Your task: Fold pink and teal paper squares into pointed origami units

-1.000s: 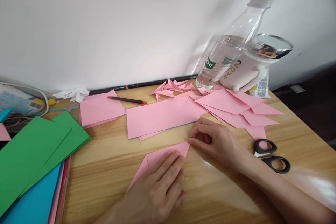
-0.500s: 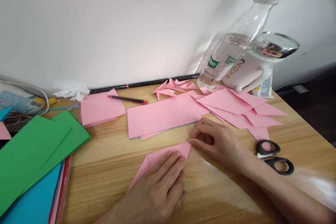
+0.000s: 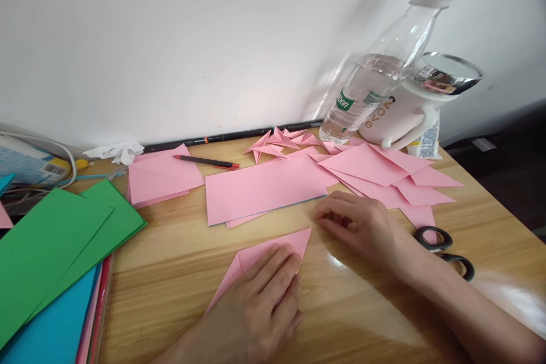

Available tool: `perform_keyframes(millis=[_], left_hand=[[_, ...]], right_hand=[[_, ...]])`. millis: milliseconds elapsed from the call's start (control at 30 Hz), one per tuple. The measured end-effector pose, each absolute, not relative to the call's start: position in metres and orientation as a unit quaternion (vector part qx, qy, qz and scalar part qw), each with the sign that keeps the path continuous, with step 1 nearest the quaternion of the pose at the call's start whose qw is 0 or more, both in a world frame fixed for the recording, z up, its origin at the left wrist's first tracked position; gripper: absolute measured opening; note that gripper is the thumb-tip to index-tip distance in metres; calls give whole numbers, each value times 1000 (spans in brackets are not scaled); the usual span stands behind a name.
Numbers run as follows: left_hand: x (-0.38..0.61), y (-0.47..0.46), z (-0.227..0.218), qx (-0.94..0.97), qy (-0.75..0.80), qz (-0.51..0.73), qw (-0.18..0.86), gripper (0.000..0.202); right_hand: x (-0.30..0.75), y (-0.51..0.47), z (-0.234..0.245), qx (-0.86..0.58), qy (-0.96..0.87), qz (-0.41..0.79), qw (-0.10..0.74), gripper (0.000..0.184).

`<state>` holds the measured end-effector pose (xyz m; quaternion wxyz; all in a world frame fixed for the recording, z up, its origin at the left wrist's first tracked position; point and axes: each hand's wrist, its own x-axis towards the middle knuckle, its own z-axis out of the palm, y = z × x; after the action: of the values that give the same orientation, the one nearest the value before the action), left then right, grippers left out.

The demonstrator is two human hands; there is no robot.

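Observation:
A folded sheet of pink paper (image 3: 239, 267) lies on the table in front of me, with slanted edges and a pointed corner at its right. My left hand (image 3: 260, 296) rests over it, fingers stretched out and pressing it flat, so its lower part is hidden. Just right of that corner is my right hand (image 3: 358, 227), its thumb and fingertips closed together with nothing visible in them, apart from the paper. Beyond both hands lies a stack of pink paper strips (image 3: 264, 187).
Folded pink pieces (image 3: 367, 165) overlap beside black-handled scissors (image 3: 433, 237). A water bottle (image 3: 362, 91) and white mug (image 3: 396, 119) stand by the wall. Left are green sheets (image 3: 51, 244), a pink square pile (image 3: 164, 176) and a pen (image 3: 209, 161).
My right hand has let go of the paper's pointed corner and drawn back slightly to the right. My left hand stays on the paper.

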<state>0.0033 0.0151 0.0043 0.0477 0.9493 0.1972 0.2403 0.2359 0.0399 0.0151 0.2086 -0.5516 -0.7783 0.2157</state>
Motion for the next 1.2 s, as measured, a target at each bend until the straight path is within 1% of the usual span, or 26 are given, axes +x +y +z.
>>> perform_keyframes(millis=[67, 200, 267, 333, 400, 467, 567, 733, 900, 1067, 1200], left_hand=[[3, 16, 4, 949, 197, 240, 45, 26], [2, 15, 2, 951, 194, 236, 40, 25], [2, 14, 2, 952, 192, 233, 45, 25], [1, 14, 1, 951, 192, 236, 49, 25], [1, 14, 1, 950, 192, 241, 49, 24], [1, 15, 0, 950, 191, 241, 48, 24], [1, 15, -1, 952, 188, 238, 44, 25], [2, 15, -1, 953, 190, 232, 46, 24], [2, 15, -1, 952, 192, 233, 50, 22], [2, 15, -2, 950, 192, 243, 47, 21], [2, 16, 0, 950, 192, 241, 46, 21]], right_hand=[[232, 32, 26, -520, -819, 138, 201, 25], [221, 11, 50, -433, -882, 79, 168, 37], [215, 2, 53, -386, -910, 7, 153, 42], [212, -4, 51, -370, -913, -53, 164, 46], [210, -6, 46, -369, -913, -81, 153, 51], [210, -5, 44, -357, -922, -98, 113, 53], [210, -3, 44, -344, -928, -123, 75, 50], [208, -5, 47, -338, -928, -141, 65, 45], [206, -8, 39, -336, -932, -120, 62, 43], [205, -17, 14, -366, -922, -78, 102, 50], [206, -22, 6, -375, -920, -61, 99, 50]])
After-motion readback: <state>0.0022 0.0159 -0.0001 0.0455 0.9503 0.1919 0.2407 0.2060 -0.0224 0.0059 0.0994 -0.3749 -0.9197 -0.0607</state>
